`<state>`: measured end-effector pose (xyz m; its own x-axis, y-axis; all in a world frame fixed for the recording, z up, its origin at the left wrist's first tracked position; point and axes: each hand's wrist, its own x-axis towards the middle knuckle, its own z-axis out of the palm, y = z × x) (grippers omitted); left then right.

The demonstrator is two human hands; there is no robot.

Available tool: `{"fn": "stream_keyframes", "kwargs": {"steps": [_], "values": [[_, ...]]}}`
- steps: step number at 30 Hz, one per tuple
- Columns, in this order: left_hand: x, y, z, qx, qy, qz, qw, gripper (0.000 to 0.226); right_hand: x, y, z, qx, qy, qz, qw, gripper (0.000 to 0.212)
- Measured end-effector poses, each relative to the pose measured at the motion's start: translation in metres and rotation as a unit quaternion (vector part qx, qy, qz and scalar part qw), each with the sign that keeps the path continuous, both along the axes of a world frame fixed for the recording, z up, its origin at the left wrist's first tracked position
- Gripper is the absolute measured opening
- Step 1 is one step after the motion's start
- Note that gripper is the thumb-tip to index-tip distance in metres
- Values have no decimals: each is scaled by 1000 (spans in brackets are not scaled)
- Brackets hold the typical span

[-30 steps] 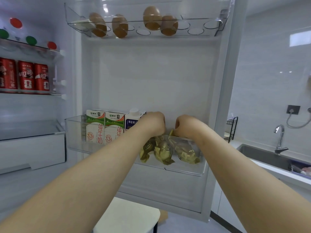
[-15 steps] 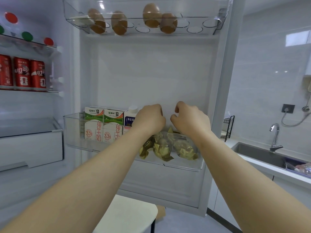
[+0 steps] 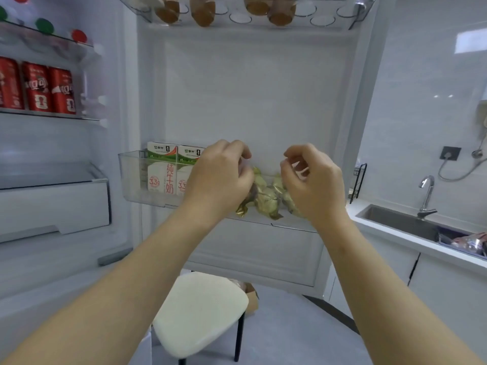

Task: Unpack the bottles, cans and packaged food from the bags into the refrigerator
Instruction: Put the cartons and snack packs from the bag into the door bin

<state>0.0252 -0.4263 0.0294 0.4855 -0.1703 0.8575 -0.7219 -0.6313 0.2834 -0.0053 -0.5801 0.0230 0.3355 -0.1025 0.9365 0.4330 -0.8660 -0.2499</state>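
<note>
Several green-gold food packets (image 3: pixel 266 198) lie in the clear door bin (image 3: pixel 131 177) of the open refrigerator, to the right of two green-and-white milk cartons (image 3: pixel 160 169). My left hand (image 3: pixel 218 180) and my right hand (image 3: pixel 315 184) hover just in front of and above the packets, a little apart. The fingers and thumb of each hand are curled in a pinch. A thin, glinting clear film, seemingly the packets' bag (image 3: pixel 300 167), shows between the fingertips. A third carton is hidden behind my left hand.
Red cans (image 3: pixel 39 88) stand on a shelf inside at left, with a white drawer (image 3: pixel 52 206) below. Eggs (image 3: pixel 203 11) sit in the top door tray. A white stool (image 3: pixel 200 312) stands below my arms. A sink (image 3: pixel 400 222) with a tap is on the right.
Both hands have risen out of the door bin and moved apart. The packets stay in the bin. My view has moved closer and tilted down.
</note>
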Motion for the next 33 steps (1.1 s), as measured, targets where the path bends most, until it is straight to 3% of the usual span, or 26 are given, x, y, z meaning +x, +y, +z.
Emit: {"fn": "stream_keyframes", "kwargs": {"steps": [4, 6, 10, 15, 23, 33], "values": [[-15, 21, -36, 35, 2, -17, 999, 15, -17, 22, -42, -54, -42, 6, 998, 23], [-19, 32, -59, 54, 26, -27, 998, 17, -24, 33, -67, -63, -22, 7, 998, 24], [-21, 46, -106, 92, 112, -51, 988, 24, -35, 46, -121, -24, 132, -2, 991, 29], [-23, 41, -162, 151, 185, -85, 967, 25, -58, 44, -181, 66, 292, -51, 953, 24], [-63, -20, -230, 278, 248, -239, 897, 29, -142, 12, -253, 207, 425, -168, 865, 30], [-202, -138, -269, 390, 212, -428, 787, 28, -312, -38, -295, 353, 419, -336, 766, 33]]}}
